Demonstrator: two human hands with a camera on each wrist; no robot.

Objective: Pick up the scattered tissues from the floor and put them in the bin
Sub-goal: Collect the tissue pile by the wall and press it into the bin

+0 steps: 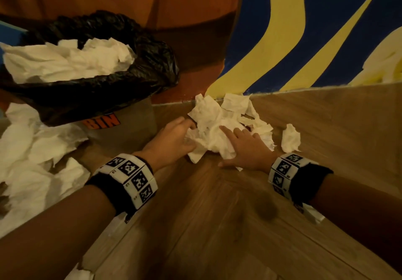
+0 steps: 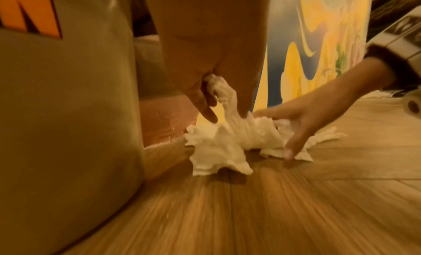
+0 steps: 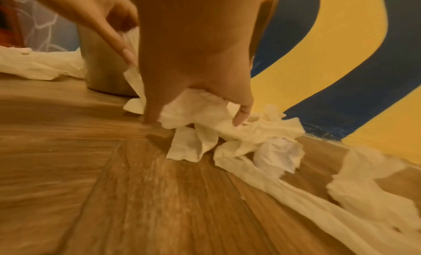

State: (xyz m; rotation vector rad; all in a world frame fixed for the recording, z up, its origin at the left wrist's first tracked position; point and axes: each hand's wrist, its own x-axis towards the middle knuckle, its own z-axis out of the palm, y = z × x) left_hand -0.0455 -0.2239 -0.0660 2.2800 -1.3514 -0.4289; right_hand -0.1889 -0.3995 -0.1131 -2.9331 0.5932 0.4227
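Tissues, crumpled heap (image 1: 217, 127): on the wood floor (image 1: 206, 225) at the foot of the painted wall, lying between our two hands. Left hand (image 1: 171, 140): at the heap's left edge, fingers curled, pinching a fold that rises between them in the left wrist view. Right hand (image 1: 245, 149): resting on top of the heap, fingers spread and fairly straight, pressing down. Bin (image 1: 121, 125): black-lined, already holding tissues, just left of our left hand, which is the nearer one for carrying.
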